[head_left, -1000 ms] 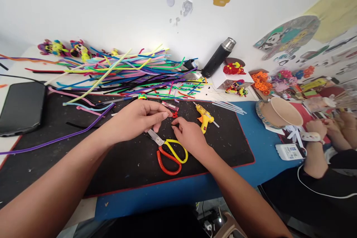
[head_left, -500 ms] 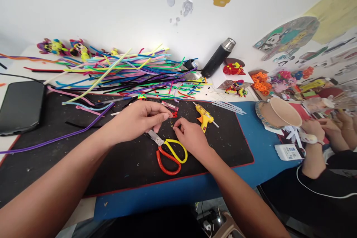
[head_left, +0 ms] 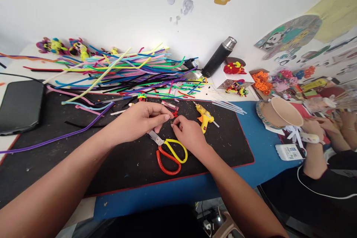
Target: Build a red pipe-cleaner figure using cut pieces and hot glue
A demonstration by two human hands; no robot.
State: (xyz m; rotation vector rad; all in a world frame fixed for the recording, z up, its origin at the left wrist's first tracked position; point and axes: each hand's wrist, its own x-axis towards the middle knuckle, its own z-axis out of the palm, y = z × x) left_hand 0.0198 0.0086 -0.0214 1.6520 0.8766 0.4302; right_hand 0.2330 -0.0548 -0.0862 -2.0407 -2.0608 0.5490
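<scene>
My left hand (head_left: 147,119) hovers over the black mat with thumb and forefinger pinched together; whatever is between the tips is too small to make out. Close by on the right, my right hand (head_left: 189,134) also has its fingertips pressed together, their contents hidden. A tiny yellow ring (head_left: 171,122) shows beside the right fingertips. Just beyond the hands are small red pieces (head_left: 175,113). Scissors (head_left: 172,156) with one red and one yellow handle lie under and between the hands, their blades partly covered by the left hand.
A yellow glue gun (head_left: 205,117) lies right of my hands, near clear glue sticks (head_left: 230,107). Coloured pipe cleaners (head_left: 134,68) are heaped behind the mat. A phone (head_left: 21,106) is at far left, a black flask (head_left: 219,57) at the back. Another person's hands (head_left: 320,128) are at right.
My right hand has shifted slightly up and left, nearer the left fingertips. Two tiny yellow rings showed before; one shows now. The left hand has stayed almost still.
</scene>
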